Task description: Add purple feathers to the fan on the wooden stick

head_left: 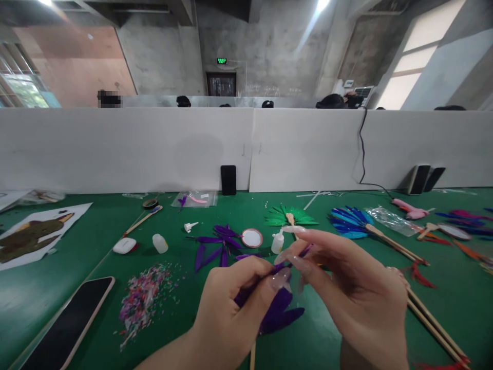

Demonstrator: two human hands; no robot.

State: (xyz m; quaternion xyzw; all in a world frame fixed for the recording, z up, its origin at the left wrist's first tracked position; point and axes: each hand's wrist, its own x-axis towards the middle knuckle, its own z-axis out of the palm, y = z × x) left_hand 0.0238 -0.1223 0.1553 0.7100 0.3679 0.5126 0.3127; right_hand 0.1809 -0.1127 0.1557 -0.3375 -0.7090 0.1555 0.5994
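Note:
My left hand (239, 303) is closed in a pinch around a purple feather near the table's middle. Close against it, my right hand (346, 282) pinches with thumb and fingers, and a bit of purple feather shows between them; the exact grip is partly hidden. Below both hands spread more purple feathers (281, 313), with a thin wooden stick (252, 354) coming out toward me. Just beyond my fingers stand a small white squeeze bottle (277, 244) and a round white disc (252, 238). Loose purple feathers (223, 241) lie to the left of the disc.
A green feather fan (290, 217) and a blue feather fan (350, 222) lie farther back. Pink glue gun (410, 209), phone (69, 324), shredded clippings (144, 298) and another small bottle (159, 243) are around. A white partition (173, 149) borders the table; heads show behind it.

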